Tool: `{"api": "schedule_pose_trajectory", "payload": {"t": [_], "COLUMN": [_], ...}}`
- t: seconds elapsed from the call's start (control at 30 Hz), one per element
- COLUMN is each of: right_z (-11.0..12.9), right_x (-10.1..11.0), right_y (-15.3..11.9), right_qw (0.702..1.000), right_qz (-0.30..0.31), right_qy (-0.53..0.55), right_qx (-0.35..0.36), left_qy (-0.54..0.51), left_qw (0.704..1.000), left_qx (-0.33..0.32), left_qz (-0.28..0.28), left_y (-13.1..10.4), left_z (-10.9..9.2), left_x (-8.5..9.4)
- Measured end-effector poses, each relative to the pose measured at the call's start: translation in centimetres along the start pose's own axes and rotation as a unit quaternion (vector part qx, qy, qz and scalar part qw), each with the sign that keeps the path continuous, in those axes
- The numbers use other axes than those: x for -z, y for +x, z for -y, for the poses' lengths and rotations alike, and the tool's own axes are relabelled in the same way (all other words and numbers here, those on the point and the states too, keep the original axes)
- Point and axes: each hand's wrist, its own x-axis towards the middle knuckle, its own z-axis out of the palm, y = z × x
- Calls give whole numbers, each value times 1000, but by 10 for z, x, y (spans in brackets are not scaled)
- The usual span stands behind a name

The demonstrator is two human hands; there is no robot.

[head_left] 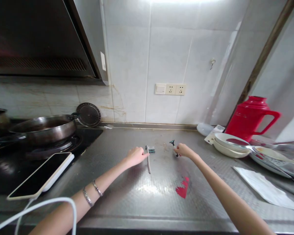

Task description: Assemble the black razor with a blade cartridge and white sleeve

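My left hand [137, 155] is closed, its fingertips pinching a thin, pale, curved strip [149, 165] near its upper part. The strip's dark upper end points toward the wall. Just behind it lies a small clear and teal piece [151, 150], too small to name surely. To the right, my right hand [184, 150] is closed around the handle of a safety razor [172, 142]. The razor's dark head points toward the wall, and the handle's lower end shows below my fingers. Both hands are low over the steel counter [127, 202].
A jagged red patch [183, 188] marks the counter. On the left are a pan [45, 130] on the stove, a phone [41, 176] and a white cable [49, 201]. On the right stand a red thermos jug [247, 117], stacked bowls [229, 150] and a white napkin [264, 187].
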Motion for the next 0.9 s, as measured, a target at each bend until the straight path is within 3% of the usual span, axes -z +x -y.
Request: {"api": "schedule_pose_trajectory", "payload": {"t": [0.17,0.33,0.47,0.57,0.67,0.77,0.9], "right_z": [-25,-27,-24,-14,6,32,61], "right_x": [-15,-19,-8,4,14,21,28], "right_y": [-5,-4,-11,-17,-22,-24,-29], "right_qw": [999,998,997,996,997,989,971], "right_qz": [2,1,-29,-67,-77,-66,-40], "right_qy": [-23,-31,-34,-21,23,119,223], "right_qx": [-25,-48,-68,-58,0,60,80], "left_qy": [18,51,49,43,45,41,37], "left_qw": [999,997,997,998,998,999,997], "left_qx": [29,50,53,49,38,-7,-48], "left_qz": [21,27,21,9,-20,-36,-44], "left_y": [-2,4,7,9,10,9,6], "left_z": [-19,-28,-22,-16,-17,-33,-61], "left_x": [-20,-28,-32,-27,-17,-10,-8]}}
